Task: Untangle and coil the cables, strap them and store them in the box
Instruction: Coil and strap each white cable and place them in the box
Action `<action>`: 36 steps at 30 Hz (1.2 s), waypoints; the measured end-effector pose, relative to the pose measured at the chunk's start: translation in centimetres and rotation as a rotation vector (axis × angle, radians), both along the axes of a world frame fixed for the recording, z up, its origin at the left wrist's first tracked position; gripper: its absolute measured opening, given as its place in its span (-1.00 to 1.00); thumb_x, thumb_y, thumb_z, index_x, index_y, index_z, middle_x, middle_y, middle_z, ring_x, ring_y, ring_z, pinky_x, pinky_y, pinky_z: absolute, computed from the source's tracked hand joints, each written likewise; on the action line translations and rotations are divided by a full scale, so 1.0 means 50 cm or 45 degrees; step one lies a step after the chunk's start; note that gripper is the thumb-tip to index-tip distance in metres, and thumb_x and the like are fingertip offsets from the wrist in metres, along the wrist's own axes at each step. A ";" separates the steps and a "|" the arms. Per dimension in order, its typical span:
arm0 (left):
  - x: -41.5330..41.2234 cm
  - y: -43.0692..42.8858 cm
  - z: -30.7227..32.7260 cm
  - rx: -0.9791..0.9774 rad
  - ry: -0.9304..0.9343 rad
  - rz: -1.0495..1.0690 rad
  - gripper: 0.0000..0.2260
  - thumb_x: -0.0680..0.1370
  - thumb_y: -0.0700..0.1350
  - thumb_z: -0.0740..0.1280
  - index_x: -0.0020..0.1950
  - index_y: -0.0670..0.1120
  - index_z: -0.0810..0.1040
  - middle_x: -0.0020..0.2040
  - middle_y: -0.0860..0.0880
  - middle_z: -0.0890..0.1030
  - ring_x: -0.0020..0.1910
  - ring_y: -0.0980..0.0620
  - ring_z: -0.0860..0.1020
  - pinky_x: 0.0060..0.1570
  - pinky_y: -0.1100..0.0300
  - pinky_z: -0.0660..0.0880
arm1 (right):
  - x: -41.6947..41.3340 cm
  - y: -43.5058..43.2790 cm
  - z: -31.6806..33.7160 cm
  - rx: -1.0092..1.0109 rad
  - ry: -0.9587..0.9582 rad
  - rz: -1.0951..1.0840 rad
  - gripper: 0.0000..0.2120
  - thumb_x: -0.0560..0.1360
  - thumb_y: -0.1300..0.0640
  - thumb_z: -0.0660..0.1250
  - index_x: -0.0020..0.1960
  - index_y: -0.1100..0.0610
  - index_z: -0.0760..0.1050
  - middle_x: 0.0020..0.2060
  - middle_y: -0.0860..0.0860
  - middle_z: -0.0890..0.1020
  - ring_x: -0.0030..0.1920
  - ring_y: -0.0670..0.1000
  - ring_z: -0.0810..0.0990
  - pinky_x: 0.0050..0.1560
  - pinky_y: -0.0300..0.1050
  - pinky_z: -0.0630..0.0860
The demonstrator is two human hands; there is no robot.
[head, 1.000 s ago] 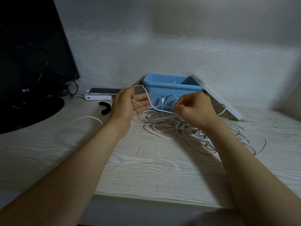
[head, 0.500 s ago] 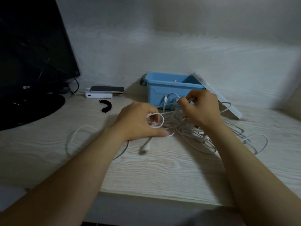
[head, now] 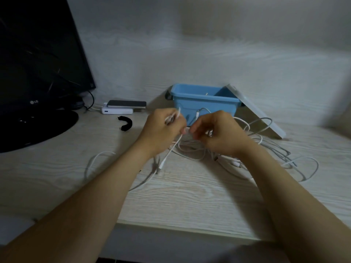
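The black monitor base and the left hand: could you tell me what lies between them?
In the head view, a curled black strap lies on the desk there, touching neither.

Dim, cool bluish light; low contrast, grainy. Soft shadows fall left of the blue box (head: 204, 109) and of the right forearm (head: 284, 186) onto the desk (head: 190, 196): source to the right. Faint streak reflections on the black monitor (head: 38, 59). White cable (head: 171, 150) motion-blurred at its hanging end. Edges soft, right side smeared; wide-angle bowing at the borders.
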State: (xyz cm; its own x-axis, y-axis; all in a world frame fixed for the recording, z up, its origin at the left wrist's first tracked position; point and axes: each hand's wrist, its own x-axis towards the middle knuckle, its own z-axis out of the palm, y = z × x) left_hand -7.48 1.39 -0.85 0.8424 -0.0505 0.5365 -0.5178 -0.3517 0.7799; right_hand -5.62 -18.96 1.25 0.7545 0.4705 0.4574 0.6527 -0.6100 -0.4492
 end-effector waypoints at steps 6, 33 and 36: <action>0.006 0.004 0.032 -0.961 0.422 -0.417 -0.83 0.45 -0.03 0.35 -0.25 -0.12 0.57 -0.28 -0.06 0.52 -0.48 0.12 0.24 -0.43 0.23 0.14 | -0.023 0.030 -0.006 -0.037 -0.155 -0.007 -0.36 0.28 -0.36 0.47 0.27 -0.09 0.61 -0.27 -0.29 0.68 -0.04 -0.15 0.66 0.16 -0.06 0.50; 0.002 0.000 0.026 -0.568 0.225 -0.161 -0.49 0.59 0.28 0.32 0.17 -0.14 0.71 0.14 -0.09 0.74 0.19 -0.07 0.69 0.25 -0.08 0.57 | -0.014 0.028 0.018 1.047 0.348 0.158 -0.83 0.66 0.29 0.35 0.20 0.20 0.65 0.00 0.12 0.78 -0.04 0.19 0.78 -0.18 -0.04 0.66; 0.010 0.002 0.014 -0.427 0.163 -0.101 -0.70 0.60 0.15 0.42 -0.03 -0.08 0.75 0.07 -0.09 0.74 0.10 -0.07 0.68 0.30 -0.06 0.54 | -0.017 0.030 0.017 0.997 0.335 0.155 -0.81 0.70 0.22 0.30 0.25 0.25 0.59 -0.01 0.17 0.76 -0.04 0.22 0.77 -0.11 0.02 0.71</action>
State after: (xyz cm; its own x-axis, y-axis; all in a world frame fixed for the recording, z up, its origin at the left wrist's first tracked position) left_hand -6.99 1.47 -0.16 0.9044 0.0424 0.4246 -0.4237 -0.0280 0.9054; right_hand -6.46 -17.47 2.10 0.8469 0.1747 0.5023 0.5086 0.0099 -0.8609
